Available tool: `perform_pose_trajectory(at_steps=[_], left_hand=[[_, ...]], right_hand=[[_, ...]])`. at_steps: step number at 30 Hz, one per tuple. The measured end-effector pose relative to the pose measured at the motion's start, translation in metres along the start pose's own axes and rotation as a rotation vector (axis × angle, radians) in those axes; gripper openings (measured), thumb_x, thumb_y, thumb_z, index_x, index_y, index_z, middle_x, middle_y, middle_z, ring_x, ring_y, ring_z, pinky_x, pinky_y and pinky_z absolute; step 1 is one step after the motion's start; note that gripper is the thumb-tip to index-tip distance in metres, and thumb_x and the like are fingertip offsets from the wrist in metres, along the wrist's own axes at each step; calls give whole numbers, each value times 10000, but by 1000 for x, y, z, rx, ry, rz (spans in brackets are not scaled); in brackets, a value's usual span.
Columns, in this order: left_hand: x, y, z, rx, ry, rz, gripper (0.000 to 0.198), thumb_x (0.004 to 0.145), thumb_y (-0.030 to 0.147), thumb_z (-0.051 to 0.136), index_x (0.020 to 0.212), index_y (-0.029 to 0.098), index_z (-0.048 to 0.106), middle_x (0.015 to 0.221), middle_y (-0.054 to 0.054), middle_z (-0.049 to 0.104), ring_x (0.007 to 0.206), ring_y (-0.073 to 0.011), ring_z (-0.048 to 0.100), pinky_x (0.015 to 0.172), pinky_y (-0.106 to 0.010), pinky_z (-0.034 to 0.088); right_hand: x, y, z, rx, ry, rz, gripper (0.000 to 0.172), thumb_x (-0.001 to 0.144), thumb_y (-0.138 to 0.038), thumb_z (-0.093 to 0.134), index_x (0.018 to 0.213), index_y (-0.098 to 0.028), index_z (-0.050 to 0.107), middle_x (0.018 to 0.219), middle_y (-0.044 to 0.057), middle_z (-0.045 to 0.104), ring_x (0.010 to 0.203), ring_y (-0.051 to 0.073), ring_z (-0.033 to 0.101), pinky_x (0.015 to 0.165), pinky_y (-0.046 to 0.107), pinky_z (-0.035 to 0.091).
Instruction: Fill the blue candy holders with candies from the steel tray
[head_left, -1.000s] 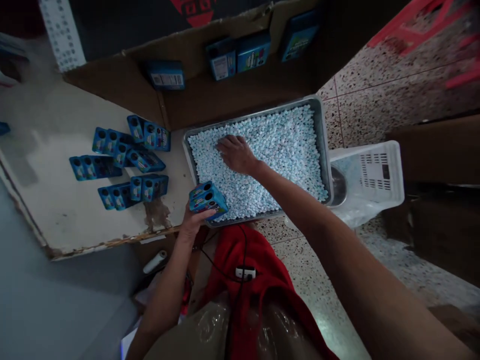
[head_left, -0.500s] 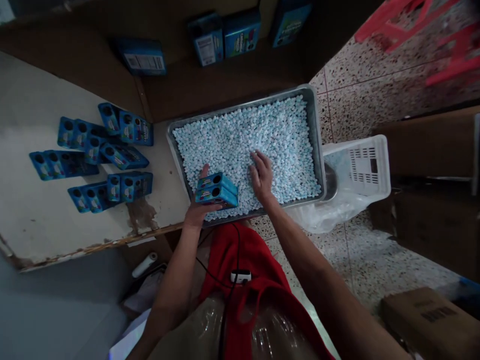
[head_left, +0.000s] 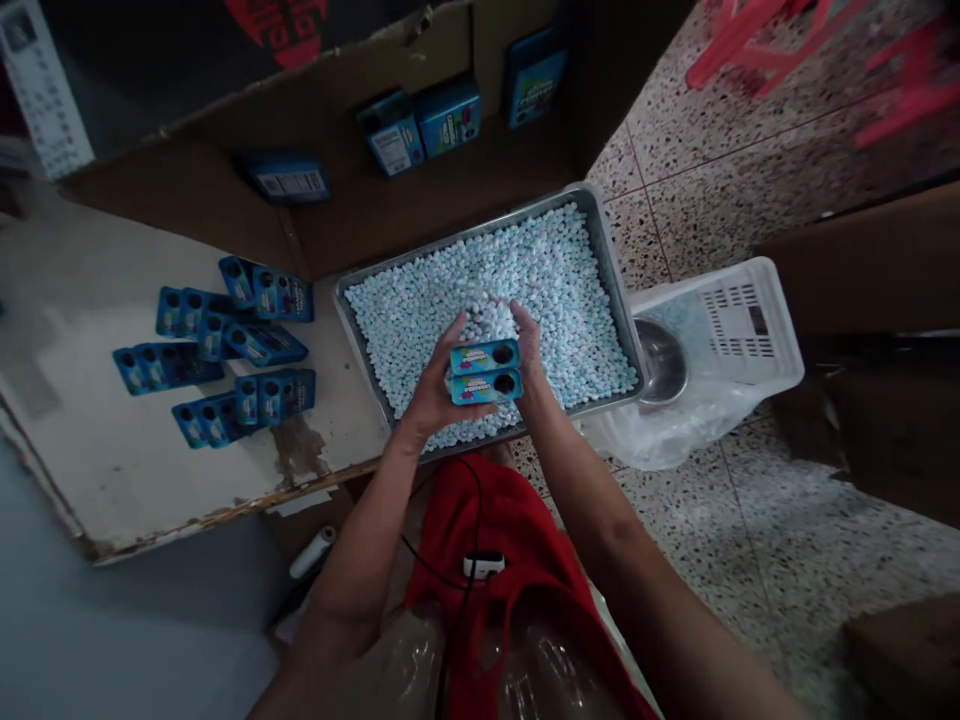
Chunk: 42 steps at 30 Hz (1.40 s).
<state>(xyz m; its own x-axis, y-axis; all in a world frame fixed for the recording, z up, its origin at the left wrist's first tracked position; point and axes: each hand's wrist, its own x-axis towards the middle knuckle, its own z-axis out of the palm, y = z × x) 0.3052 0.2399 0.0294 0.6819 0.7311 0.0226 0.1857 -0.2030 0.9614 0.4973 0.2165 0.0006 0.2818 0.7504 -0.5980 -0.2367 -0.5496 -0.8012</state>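
Two small blue printed boxes (head_left: 485, 372), side by side with round dark openings facing up, are gripped in my left hand (head_left: 433, 393). My right hand (head_left: 529, 348) is cupped at their right side, and its lower part touches or nearly touches them. Between the fingertips of both hands bulges a small heap of pale blue and white candies (head_left: 491, 318); the palm side of my right hand is hidden. Below lies a metal tray (head_left: 604, 225) filled with the same candies.
Several similar blue boxes (head_left: 255, 343) stand in groups on the worn white table (head_left: 90, 430) at left. A large cardboard box (head_left: 420, 215) behind the tray holds more. To the right are a white plastic basket (head_left: 780, 320), a metal bowl (head_left: 664, 365) and red stools (head_left: 750, 50).
My left hand has carried the two boxes rightward and turned them. My right hand has left the candy surface and come against the boxes, with candies heaped between both hands. The view has shifted.
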Motion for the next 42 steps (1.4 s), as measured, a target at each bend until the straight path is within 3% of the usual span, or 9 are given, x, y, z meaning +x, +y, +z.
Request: perform_pose_trajectory(at_steps=[2,4,7,12,16,22,28,32,42], left_hand=[[-3,1,-18,42,87,-49,878,733,571,922,1466,257,554,1468,-138,673,1278,-333,707,1081,-511,606],[-6,-3,-34,149,152,-116,791,707,509,943,1366,234,602,1326,-111,741,1186,-309,735,1044,-456,609],[-3,-12,-46,324,153,-137,744,640,407,962,1283,223,637,1253,-95,764,1139,-310,744,1013,-421,603],[12,-18,-34,393,171,-125,686,664,343,921,1275,235,629,1245,-91,765,1137,-331,748,996,-438,602],[15,-15,-27,360,143,-105,698,669,342,922,1300,246,640,1240,-89,765,1141,-341,748,997,-454,598],[13,-22,-31,288,129,-80,747,670,356,942,1347,252,643,1258,-81,751,1154,-337,739,1029,-478,594],[20,-31,-26,370,210,-9,745,686,349,961,1347,239,634,1334,-116,698,1285,-345,653,1136,-534,537],[25,-36,-23,368,258,-1,745,686,333,963,1349,237,636,1293,-113,710,1245,-333,660,1102,-512,552],[26,-35,-17,316,238,9,729,686,368,949,1338,246,646,1297,-99,720,1247,-346,668,1098,-529,554]], right_hand=[[6,-11,4,119,76,-9,691,870,-719,250,1237,-241,587,1206,146,716,1383,353,585,1057,544,543],[7,-24,7,240,137,-11,609,828,-715,331,1133,-258,595,1140,142,719,1292,357,628,993,518,568],[-7,-46,11,386,148,-80,446,803,-676,452,953,-277,582,1064,125,715,1202,342,656,950,482,581],[-35,-78,22,481,4,-275,345,833,-603,535,856,-264,588,1051,96,693,1094,280,685,983,439,578],[-41,-88,26,401,-4,-295,383,829,-628,531,916,-265,615,1060,98,673,1071,274,669,973,433,578],[-41,-92,26,295,-12,-390,489,878,-705,400,935,-265,605,1052,111,644,1062,281,657,1002,471,567],[-39,-94,26,282,-24,-467,523,912,-716,352,889,-264,613,993,103,622,1034,280,661,1019,491,565],[-36,-90,26,199,-32,-481,577,889,-776,342,897,-267,615,1029,109,606,1102,294,633,1011,482,551],[-38,-92,28,201,-47,-563,495,948,-673,395,861,-265,663,964,90,625,1062,274,636,1080,478,511]])
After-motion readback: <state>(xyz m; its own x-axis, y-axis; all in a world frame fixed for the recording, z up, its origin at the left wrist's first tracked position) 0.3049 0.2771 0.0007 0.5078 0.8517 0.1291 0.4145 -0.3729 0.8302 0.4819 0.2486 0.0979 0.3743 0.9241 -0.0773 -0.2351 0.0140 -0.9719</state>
